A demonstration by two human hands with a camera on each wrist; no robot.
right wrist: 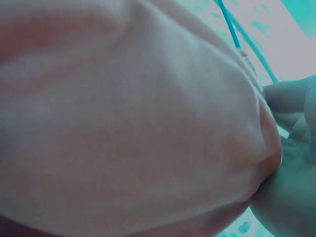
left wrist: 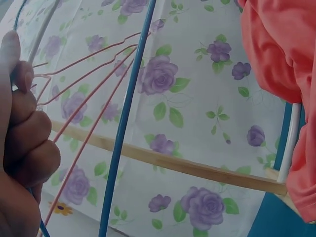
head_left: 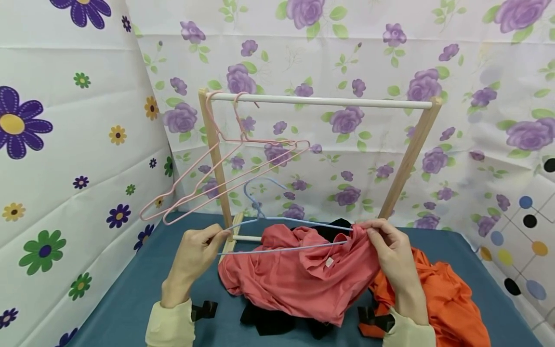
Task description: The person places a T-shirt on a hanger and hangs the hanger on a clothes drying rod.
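Note:
A blue hanger (head_left: 286, 249) spans the space between both hands, its hook pointing up. My left hand (head_left: 192, 258) grips the hanger's left end; in the left wrist view its fingers (left wrist: 32, 143) curl round the blue rod. At the other end my right hand (head_left: 392, 250) pinches a coral-pink shirt (head_left: 299, 284) near its neckline, where a small white label shows. The hanger's right end goes into the shirt there and is hidden by cloth. Pale-looking cloth (right wrist: 133, 118) fills most of the right wrist view, with the right fingers (right wrist: 286, 96) at its edge.
Two pink hangers (head_left: 208, 180) hang at the left of a white rail (head_left: 321, 100) on a wooden frame (head_left: 409, 161). An orange garment (head_left: 451, 294) lies at the right on the blue tabletop (head_left: 125, 289). Black cloth (head_left: 270, 320) lies under the pink shirt.

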